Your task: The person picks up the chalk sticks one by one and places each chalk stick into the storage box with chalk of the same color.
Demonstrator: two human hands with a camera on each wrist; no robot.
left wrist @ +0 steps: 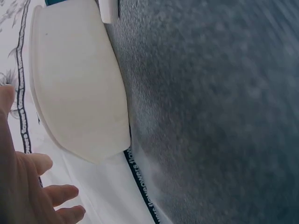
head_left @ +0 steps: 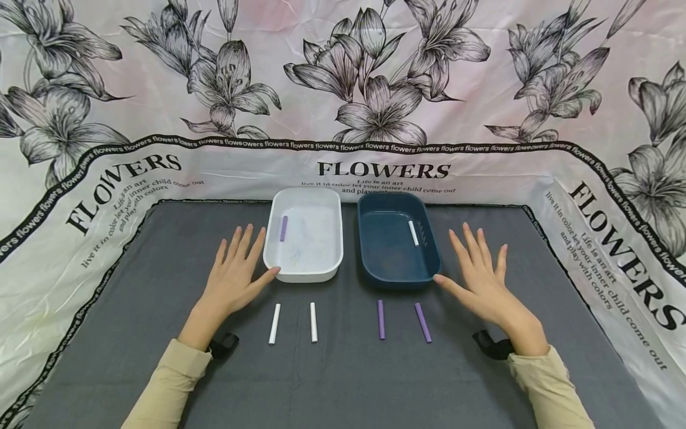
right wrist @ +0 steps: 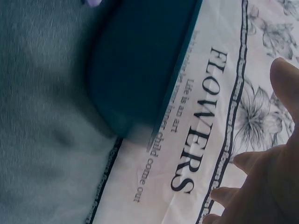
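Note:
My left hand [head_left: 233,280], fingers spread, is beside the left wall of a white plastic tub [head_left: 308,276]; whether the thumb touches it I cannot tell. Inside that tub lies a purple chalk-like stick [head_left: 283,229]. On the other side, my right hand [head_left: 482,286] is spread by the near right corner of a dark blue tub [head_left: 399,282], which contains a white stick [head_left: 413,233]. Neither hand holds anything. Two white sticks, one left [head_left: 274,324] and one right [head_left: 313,322], lie before the white tub. Two purple sticks [head_left: 381,320] lie before the blue one.
A dark grey cloth [head_left: 343,387] covers the table surface. Behind and around it runs a white, flower-printed cloth [head_left: 241,173] with black lettering. Both tubs stand side by side near the grey area's far edge, a narrow gap between them. Black straps [head_left: 224,345] circle the wrists.

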